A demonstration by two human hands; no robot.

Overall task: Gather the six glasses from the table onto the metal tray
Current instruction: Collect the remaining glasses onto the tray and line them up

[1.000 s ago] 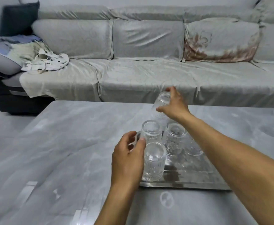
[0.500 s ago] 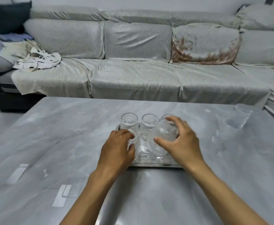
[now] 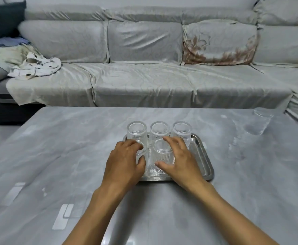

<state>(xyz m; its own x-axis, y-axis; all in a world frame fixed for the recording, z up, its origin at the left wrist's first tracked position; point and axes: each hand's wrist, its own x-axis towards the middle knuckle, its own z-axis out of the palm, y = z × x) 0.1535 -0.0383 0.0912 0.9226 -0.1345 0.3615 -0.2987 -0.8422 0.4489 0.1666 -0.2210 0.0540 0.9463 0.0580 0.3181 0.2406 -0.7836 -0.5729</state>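
Note:
A metal tray (image 3: 203,158) lies in the middle of the grey table (image 3: 56,156). Three ribbed clear glasses stand in its back row: left glass (image 3: 136,131), middle glass (image 3: 159,130), right glass (image 3: 182,130). In the front row, my left hand (image 3: 125,161) wraps around a mostly hidden front left glass (image 3: 142,151). My right hand (image 3: 178,160) grips the front middle glass (image 3: 163,156), which stands on the tray. Another clear glass (image 3: 258,122) stands alone on the table at the far right.
A long grey sofa (image 3: 144,82) runs behind the table, with a crumpled white cloth (image 3: 36,68) on its left seat and a flowered cushion (image 3: 219,43). Light reflections mark the table's near left.
My right hand carried a glass from the table's far side onto the tray's front row and set it down upright. My left hand stayed on the front left glass. The camera has shifted.

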